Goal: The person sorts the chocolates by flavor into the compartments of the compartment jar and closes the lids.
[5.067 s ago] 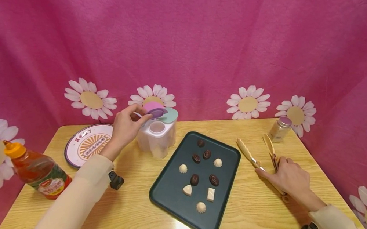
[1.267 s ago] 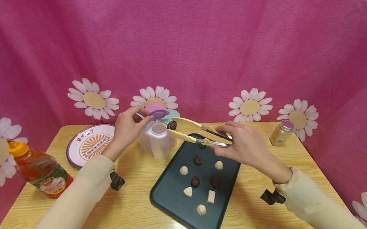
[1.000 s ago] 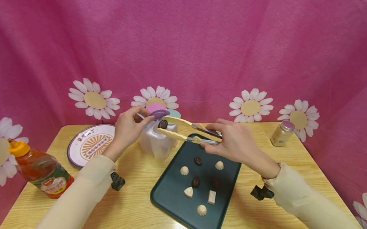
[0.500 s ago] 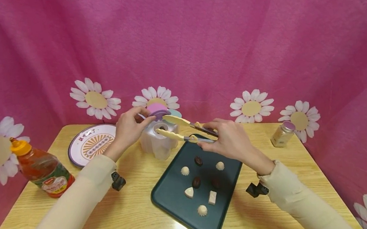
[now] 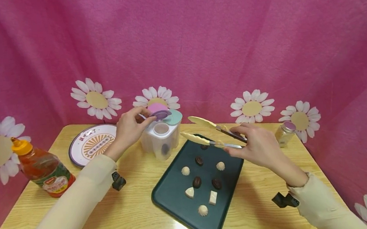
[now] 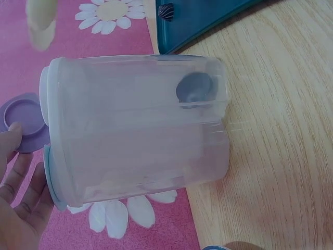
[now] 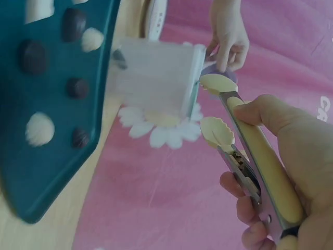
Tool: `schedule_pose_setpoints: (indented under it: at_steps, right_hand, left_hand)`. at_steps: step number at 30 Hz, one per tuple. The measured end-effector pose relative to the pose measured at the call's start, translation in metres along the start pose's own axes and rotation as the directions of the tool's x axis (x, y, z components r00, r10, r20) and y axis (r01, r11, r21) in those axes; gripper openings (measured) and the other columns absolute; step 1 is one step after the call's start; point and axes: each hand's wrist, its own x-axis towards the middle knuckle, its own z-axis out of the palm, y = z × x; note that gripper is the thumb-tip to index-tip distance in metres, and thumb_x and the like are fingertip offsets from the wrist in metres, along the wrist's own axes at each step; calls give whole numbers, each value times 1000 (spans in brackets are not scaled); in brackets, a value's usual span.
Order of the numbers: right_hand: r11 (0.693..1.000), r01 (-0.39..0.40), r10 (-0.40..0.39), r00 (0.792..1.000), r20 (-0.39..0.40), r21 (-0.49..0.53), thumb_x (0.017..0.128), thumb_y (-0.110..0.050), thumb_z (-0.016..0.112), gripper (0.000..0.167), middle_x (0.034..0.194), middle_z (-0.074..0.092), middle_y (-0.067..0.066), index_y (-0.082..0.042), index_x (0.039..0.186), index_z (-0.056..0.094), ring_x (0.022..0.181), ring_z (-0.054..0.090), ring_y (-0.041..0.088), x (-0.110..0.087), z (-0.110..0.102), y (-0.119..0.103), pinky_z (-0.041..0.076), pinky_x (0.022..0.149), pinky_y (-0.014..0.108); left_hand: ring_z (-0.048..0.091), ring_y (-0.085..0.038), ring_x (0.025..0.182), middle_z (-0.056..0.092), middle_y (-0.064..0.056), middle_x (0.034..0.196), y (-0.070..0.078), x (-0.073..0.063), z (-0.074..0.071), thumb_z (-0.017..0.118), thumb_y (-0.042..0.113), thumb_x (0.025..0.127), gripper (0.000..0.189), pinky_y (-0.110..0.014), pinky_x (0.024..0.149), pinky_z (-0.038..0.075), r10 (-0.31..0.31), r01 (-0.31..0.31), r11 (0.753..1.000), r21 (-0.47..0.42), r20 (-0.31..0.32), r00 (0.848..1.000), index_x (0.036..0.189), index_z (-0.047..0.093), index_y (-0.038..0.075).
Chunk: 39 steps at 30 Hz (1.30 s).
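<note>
Purple lid pinched by left hand at top of container; dark chocolate inside. Right hand grips spread tongs near tray.

Your right hand grips metal tongs, their scalloped yellow tips apart. Beyond the upper tip, your left hand holds a purple lid beside the translucent container, which shows a dark piece near its base. You have a teal tray on the bench, bearing dark chocolates and white chocolates, some cut off by the edge. Behind spreads pink cloth printed with a white-petalled flower.
</note>
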Motion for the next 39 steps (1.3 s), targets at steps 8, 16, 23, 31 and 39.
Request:
schedule_pose_setpoints:
  at_steps: [8, 16, 23, 31, 39]
  right_hand:
    - [995, -100, 101, 994, 48, -24, 78, -44, 88, 54, 98, 76, 9, -8, 117, 78, 61, 46, 12, -26, 7, 29, 31, 48, 27]
    - [991, -136, 136, 985, 108, -15, 80, -45, 88, 57, 106, 76, 13, -6, 121, 77, 67, 53, 13, -46, 41, 55, 38, 56, 26]
    - [988, -154, 153, 977, 148, 0, 82, -47, 87, 56, 106, 76, 12, -7, 120, 77, 71, 57, 14, -48, 62, 67, 41, 58, 25]
    - [990, -142, 139, 979, 148, 14, 81, -44, 88, 53, 106, 79, 13, -6, 116, 79, 78, 69, 22, -42, 71, 73, 52, 63, 32]
    - [987, -159, 153, 966, 210, 11, 82, -43, 88, 49, 103, 78, 11, -7, 114, 79, 79, 68, 19, -35, 75, 77, 50, 65, 30]
  left_hand:
    - [71, -26, 85, 79, -12, 103, -1, 1, 1, 80, 26, 96, 21, -30, 70, 50, -10, 10, 1000, -13, 7, 1000, 108, 74, 9]
    - [71, -26, 85, 79, -12, 103, -2, 1, 2, 80, 26, 96, 21, -30, 70, 50, -9, 9, 1000, -9, 3, 1000, 108, 75, 10]
    - [71, -26, 86, 79, -12, 104, -1, 0, 2, 80, 25, 96, 21, -30, 71, 50, -2, 2, 1000, -8, -3, 1000, 109, 74, 9]
    - [71, -26, 86, 79, -11, 104, 0, 0, 2, 80, 25, 95, 21, -30, 72, 51, 1, -1, 1000, -10, -6, 1000, 109, 74, 10]
    - [71, -27, 86, 79, -12, 103, 0, -1, 2, 80, 25, 95, 21, -31, 72, 50, -4, 4, 1000, -9, -10, 1000, 108, 74, 9]
